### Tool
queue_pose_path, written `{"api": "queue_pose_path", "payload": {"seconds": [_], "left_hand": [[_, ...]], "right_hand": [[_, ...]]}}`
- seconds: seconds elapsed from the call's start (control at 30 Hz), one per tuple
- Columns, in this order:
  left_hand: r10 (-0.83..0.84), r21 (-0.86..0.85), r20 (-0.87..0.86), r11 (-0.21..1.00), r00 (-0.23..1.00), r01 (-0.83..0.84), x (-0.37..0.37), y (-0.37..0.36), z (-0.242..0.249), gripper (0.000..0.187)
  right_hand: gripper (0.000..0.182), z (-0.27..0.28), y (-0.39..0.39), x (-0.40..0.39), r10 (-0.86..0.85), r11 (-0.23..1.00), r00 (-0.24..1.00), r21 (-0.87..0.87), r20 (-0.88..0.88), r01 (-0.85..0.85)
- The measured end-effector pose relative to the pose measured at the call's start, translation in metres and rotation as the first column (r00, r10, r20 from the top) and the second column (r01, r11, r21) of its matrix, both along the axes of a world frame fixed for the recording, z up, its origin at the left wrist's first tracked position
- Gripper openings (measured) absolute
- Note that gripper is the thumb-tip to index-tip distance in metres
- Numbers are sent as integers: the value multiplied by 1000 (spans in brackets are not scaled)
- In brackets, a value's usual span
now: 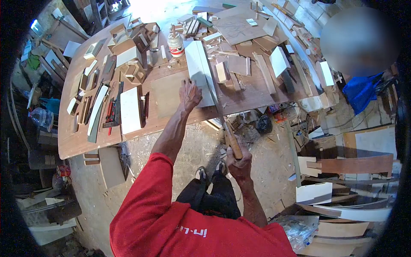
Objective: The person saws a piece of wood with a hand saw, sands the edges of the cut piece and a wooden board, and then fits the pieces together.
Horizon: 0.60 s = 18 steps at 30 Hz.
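Note:
My left hand (pixel 190 95) presses down on a long white board (pixel 198 62), fingers spread over its surface near the front end. The board lies lengthwise on the brown worktable (pixel 167 120). In my right hand (pixel 239 162), below the table's front edge, is the wooden handle of a handsaw (pixel 231 139), with the fingers wrapped round it. Its narrow blade reaches up and away over the table edge, along the board's right side. A flat tan sheet (pixel 165 96) lies to the left of the board.
A white glue tub (pixel 175 45) stands behind the board. Left are a white panel (pixel 130 110), red-handled tools (pixel 110 115) and small wooden boxes (pixel 128 70). Offcuts (pixel 239 64) cover the right side. Another person (pixel 359 47) is at the right, near stacked boards (pixel 355 165).

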<state>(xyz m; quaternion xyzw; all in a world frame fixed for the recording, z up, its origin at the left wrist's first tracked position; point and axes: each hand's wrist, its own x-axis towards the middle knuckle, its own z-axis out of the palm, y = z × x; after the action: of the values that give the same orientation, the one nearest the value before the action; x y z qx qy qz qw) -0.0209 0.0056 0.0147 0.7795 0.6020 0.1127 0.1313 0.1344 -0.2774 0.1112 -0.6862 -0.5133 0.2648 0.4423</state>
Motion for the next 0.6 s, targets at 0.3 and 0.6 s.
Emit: {"api": "queue_pose_path", "payload": {"seconds": [0.3,0.6], "left_hand": [[79,330,168,935,983,-132,30,4,-51,50],[122,299,86,944,989,-143,31,5,-58,53]], "right_hand": [[47,6,-3,-5,9,993,996,-120,-89,-20],[41,-1,-10,-5,20,992,999,-125,-42,-25]]}}
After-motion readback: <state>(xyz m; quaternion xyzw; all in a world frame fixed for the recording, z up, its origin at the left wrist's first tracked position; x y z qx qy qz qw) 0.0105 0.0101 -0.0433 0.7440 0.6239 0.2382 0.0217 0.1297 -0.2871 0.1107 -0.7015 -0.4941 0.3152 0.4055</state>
